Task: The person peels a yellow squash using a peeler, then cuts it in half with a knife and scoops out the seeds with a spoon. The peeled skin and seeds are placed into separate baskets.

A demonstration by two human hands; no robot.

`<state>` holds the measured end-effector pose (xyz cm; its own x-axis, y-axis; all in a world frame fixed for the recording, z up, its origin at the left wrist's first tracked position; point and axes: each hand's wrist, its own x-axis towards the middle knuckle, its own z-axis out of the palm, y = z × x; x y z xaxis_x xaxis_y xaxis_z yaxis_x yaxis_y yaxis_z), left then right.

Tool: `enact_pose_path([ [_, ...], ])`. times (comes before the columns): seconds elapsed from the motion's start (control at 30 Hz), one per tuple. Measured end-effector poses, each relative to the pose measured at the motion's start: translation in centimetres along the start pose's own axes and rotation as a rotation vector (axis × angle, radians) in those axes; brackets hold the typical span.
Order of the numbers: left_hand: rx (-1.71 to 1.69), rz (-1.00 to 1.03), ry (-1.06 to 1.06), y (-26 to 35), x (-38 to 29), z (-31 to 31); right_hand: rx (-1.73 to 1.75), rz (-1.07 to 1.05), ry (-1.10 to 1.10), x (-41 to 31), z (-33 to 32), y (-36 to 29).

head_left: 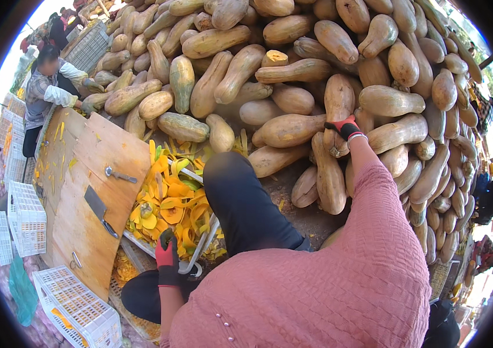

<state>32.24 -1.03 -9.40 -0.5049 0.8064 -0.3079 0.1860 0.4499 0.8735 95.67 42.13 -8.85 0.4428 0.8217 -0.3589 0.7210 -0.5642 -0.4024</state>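
My right hand [347, 129], in a red and black glove, grips the narrow end of an upright tan squash [339, 98] in the large heap. My left hand [167, 256], gloved the same way, is beside the peelings crate; its fingers are curled and I cannot tell whether anything is in them. Orange and yellow squash peelings [177, 195] fill the crate [140, 244]. On the wooden board [72, 230] to the left lie a cleaver [97, 204] with a black handle, a metal peeler [120, 175] and a small metal tool [76, 260].
Squashes [396, 101] are piled ahead and to the right. White plastic crates [77, 300] stand beyond the board at the left. A co-worker [53, 85] with pale sleeves and gloves reaches to squashes at the board's far end. My knee [229, 174] is between crate and heap.
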Motion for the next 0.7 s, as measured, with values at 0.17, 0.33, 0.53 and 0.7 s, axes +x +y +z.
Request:
enact_pose_path([
  [0.17, -0.145, -0.128, 0.001, 3.1, 0.5, 0.1, -0.276, 0.092, 0.091, -7.0, 0.4, -6.1],
  [0.33, -0.166, -0.146, -0.023, 4.9, 2.5, 1.1, 0.551, -0.307, -0.176, -1.0, 4.4, 1.7],
  [0.53, -0.075, -0.053, 0.001, 6.8, 2.5, 0.9, 0.863, 0.091, -0.157, 0.9, 8.2, -1.5],
  [0.7, -0.135, -0.163, 0.020, 5.6, 1.9, 0.5, 0.945, 0.107, -0.208, 1.6, 8.6, -1.1],
])
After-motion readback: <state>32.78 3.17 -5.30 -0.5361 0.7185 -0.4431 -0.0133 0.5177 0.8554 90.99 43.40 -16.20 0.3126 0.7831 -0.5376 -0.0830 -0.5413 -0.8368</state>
